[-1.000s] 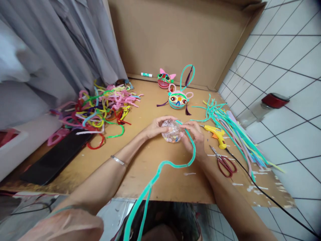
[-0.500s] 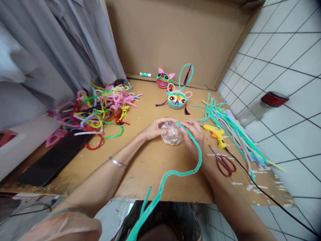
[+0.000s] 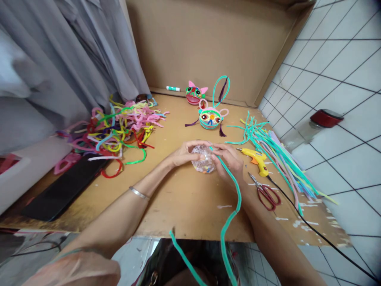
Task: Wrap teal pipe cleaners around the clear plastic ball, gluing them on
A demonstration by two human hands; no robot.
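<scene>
Between my hands, over the middle of the board, is a clear faceted plastic ball with small coloured bits showing near its bottom. My left hand is closed around its left side, the thumb across the front. My right hand is at the ball's right side, its fingers pinching the end of a long teal pipe cleaner against the ball's top right. From there the pipe cleaner runs down over the board's front edge and loops back up at its free end.
Finished animal-face ornaments stand at the back. Tangled pipe cleaners and a black flat slab lie left. A yellow glue gun, red-handled scissors, straight pipe cleaners and a red-lidded jar are right.
The hanging length of teal pipe cleaner has swung to the right and straightened, its free end dropping slightly lower. Both hands stay around the ball, which has turned slightly.
</scene>
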